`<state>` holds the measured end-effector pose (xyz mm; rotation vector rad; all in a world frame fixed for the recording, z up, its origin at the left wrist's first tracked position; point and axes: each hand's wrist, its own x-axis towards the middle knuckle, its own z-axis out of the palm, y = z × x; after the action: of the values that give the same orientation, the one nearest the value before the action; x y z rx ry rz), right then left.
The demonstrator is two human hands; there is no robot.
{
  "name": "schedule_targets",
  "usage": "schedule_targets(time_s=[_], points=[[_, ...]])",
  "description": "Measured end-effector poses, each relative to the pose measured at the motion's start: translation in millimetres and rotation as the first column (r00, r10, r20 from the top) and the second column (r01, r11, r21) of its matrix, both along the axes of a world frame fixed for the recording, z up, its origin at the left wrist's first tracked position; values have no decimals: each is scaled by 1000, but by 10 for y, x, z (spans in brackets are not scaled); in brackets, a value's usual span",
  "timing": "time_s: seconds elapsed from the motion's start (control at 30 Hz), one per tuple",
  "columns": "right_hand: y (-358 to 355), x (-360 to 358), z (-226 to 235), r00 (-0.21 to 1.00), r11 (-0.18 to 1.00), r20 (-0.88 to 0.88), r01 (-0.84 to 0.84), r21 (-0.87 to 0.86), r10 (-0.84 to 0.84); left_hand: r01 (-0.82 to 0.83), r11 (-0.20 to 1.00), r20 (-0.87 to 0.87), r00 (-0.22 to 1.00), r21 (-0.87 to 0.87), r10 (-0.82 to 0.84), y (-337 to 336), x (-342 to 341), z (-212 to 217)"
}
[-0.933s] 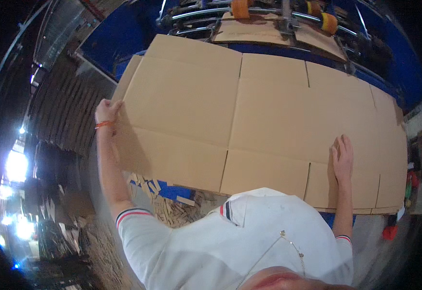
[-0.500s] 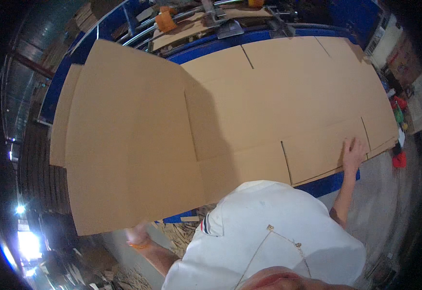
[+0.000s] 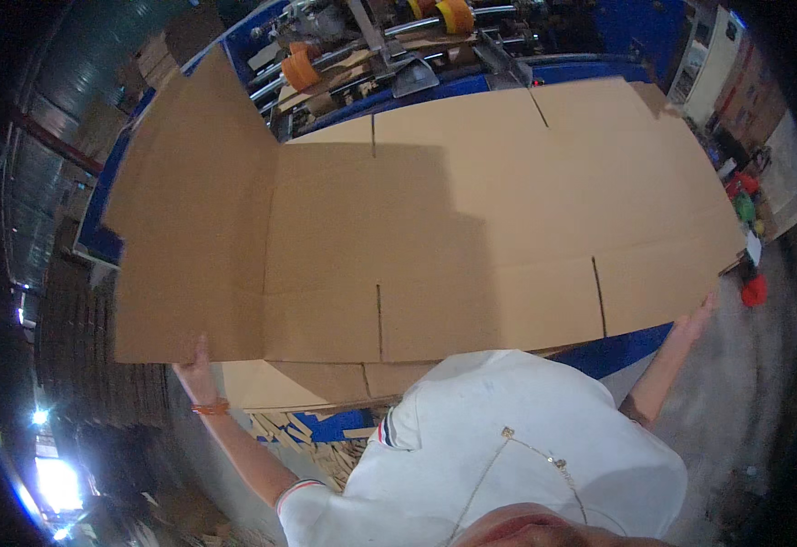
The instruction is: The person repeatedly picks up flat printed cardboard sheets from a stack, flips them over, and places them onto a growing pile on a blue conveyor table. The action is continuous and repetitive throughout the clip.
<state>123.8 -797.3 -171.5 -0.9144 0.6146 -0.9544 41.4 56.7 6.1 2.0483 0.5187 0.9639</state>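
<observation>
Left hand (image 3: 196,378) at the lower edge of the raised left panel; one digit lies up against the near face, the rest of the hand is at and below the edge, so the board is pinched there, fingers closed on it. Orange band (image 3: 210,407) round that wrist. Right hand (image 3: 693,321) at the near right corner, fingers stretched along the border and touching it; cannot tell whether they close round the edge or merely support it. Between the two hands, the cardboard sheet (image 3: 553,201): broad, brown, slit at both long edges, left panel bent up along a crease, the remainder spread nearly flat to the right. Dark shadow over its left and middle part. Beneath its near edge on the left, a lower cardboard layer (image 3: 275,387) shows. The white shirt (image 3: 535,419) covers the middle of the near border, hiding what lies there. Blue surface (image 3: 613,354) visible below the sheet, right of the shirt. Loose cardboard strips (image 3: 330,456) heaped between left forearm and shirt. Beyond the far edge, a machine with metal bars and orange rollers (image 3: 300,67); the upright panel blocks part of the view that way. Far left, stacked dark sheets (image 3: 98,342); far right, a red object (image 3: 753,291), low down.
</observation>
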Motion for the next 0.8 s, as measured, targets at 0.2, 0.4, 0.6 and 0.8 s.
schedule_targets(time_s=[0.2,0.4,0.6,0.8], points=[[1360,287,1014,991,899,-1,121,-421,-134,1,997,129,992,-76,9,-525,275,-271],[2217,551,1416,994,49,-55,-60,-997,100,29,983,101,995,-183,-11,-840,391,-1007],[2661,574,1130,892,-360,-171,-10,-933,418,608,599,-380,794,521,-475,-1915,516,-1060],[2985,614,588,733,-622,-503,-140,-770,457,739,506,-586,667,445,-460,-2102,721,-1192]])
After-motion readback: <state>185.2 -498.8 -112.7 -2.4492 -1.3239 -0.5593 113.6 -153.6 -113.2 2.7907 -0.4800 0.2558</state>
